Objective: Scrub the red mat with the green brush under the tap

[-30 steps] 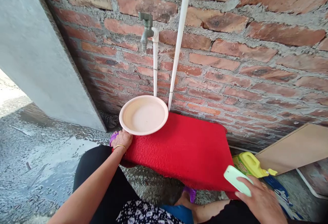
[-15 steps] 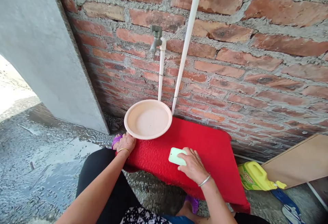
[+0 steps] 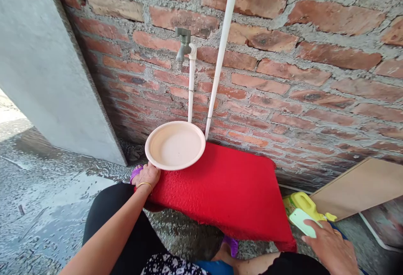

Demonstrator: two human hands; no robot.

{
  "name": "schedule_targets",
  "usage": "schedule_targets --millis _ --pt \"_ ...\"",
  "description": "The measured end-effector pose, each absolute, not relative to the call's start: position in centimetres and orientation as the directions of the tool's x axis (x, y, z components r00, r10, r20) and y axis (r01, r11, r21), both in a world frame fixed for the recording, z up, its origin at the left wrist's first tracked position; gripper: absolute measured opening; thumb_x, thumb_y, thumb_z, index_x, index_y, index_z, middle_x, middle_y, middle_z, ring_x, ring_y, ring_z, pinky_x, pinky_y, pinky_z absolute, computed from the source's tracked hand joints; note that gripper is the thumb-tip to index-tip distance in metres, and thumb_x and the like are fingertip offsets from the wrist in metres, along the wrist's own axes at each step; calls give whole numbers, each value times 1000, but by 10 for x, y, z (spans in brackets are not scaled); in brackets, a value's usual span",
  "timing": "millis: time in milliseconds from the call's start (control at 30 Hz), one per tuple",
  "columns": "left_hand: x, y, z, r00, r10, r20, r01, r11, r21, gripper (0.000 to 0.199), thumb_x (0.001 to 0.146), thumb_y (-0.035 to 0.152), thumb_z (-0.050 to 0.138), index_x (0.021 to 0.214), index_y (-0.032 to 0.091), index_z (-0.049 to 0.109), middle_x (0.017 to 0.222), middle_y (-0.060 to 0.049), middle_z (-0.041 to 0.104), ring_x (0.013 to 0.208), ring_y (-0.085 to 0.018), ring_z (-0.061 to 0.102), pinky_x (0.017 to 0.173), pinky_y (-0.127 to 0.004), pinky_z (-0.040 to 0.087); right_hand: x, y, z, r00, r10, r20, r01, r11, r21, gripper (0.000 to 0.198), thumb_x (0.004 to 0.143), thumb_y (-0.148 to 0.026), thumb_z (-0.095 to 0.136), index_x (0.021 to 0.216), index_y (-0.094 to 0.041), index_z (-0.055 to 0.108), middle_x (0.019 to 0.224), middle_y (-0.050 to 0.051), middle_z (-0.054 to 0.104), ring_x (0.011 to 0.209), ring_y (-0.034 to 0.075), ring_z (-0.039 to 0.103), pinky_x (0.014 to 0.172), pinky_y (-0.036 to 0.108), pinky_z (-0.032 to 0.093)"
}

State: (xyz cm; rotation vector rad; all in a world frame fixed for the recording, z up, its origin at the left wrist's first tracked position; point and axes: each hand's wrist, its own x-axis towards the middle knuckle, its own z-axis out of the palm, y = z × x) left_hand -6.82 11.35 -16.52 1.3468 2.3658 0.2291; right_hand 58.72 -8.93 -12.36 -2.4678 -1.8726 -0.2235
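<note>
Head view, looking down at a wet concrete floor (image 3: 47, 208) against a brick wall (image 3: 299, 77). A red mat (image 3: 226, 191) lies at the foot of the wall, under a tap (image 3: 183, 46) and two white pipes (image 3: 220, 56).

Left hand (image 3: 146, 175): fingers closed on the near rim of a pale plate (image 3: 174, 145), holding it at the mat's far left corner, roughly below the tap. The plate looks close to level; its far rim sits just beside the pipes.

Right hand (image 3: 330, 247): down at the mat's near right corner, off the mat. Fingers curled over a light green sponge (image 3: 302, 221), clamped on its near end; the far end sticks out past the fingertips toward a yellow bottle (image 3: 307, 208), touching or just in front of it, cannot tell which. A tan board (image 3: 359, 187) leans behind the bottle.

Risks, as judged: the plate is gripped by one edge only, so a wet rim could slip and the plate tip onto the mat or knock the pipes. The sponge hand is close to the bottle; a careless sweep could topple it. The floor is slick near the purple sandals (image 3: 233, 243).
</note>
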Motion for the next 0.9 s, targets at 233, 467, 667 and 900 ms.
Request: schedule_targets --millis 233,467,667,900 --pt "-68 114 -160 -459 836 -301 770 543 334 66 107 50 25 152 15 58 151 -25 63 140 -42 62 111 -60 48 480 -60 -121 65 997 45 988 -58 -141 40 80 -39 64 116 -33 81 134 7 75 122 31 71 100 45 56" --pt "-67 114 -156 -462 827 -322 764 555 329 68 107 50 23 153 14 58 153 -25 62 141 -42 61 113 -60 47 468 -54 -122 50 996 -75 991 -59 -117 43 79 -32 65 119 -34 80 138 7 74 123 30 71 104 44 55" --pt "-69 115 -161 -468 830 -304 767 553 325 66 106 49 26 151 14 59 150 -26 63 138 -42 62 110 -60 47 546 -109 -129 208 974 85 968 -218 123 35 83 -40 64 113 -32 82 117 11 78 99 33 76 85 47 58" --pt "-70 116 -165 -473 824 -310 760 560 330 70 105 51 24 153 11 57 154 -28 59 143 -44 57 114 -60 45 460 -125 -129 -46 993 107 997 52 -57 34 83 -34 70 115 -34 81 130 8 75 112 29 73 95 42 56"
